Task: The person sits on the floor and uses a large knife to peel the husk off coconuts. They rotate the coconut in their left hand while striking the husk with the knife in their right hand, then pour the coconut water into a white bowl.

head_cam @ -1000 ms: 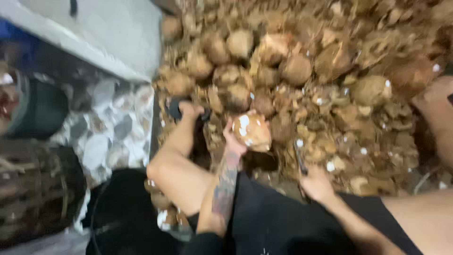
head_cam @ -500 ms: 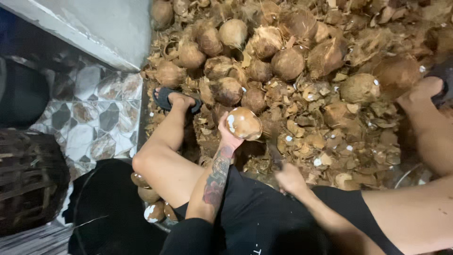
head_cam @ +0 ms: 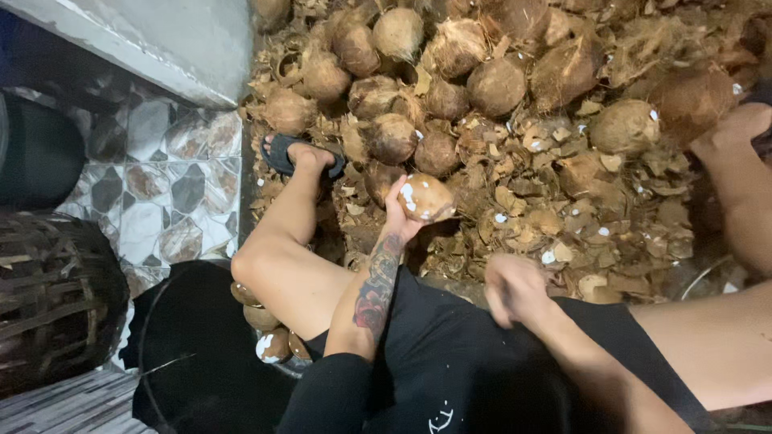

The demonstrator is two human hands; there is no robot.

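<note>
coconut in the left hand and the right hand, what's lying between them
In the head view, between the coconut and the blurred right hand lie only brown husk and shell scraps on the ground.

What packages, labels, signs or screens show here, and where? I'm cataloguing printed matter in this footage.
No packages, labels, signs or screens in view.
Only printed mark: a small white design on the person's black shorts, bottom centre; too small to make out.
Otherwise: left hand holds a brown, partly chipped coconut; right hand, blurred, sits over the lap; unmarked husked coconuts are piled beyond.
</note>
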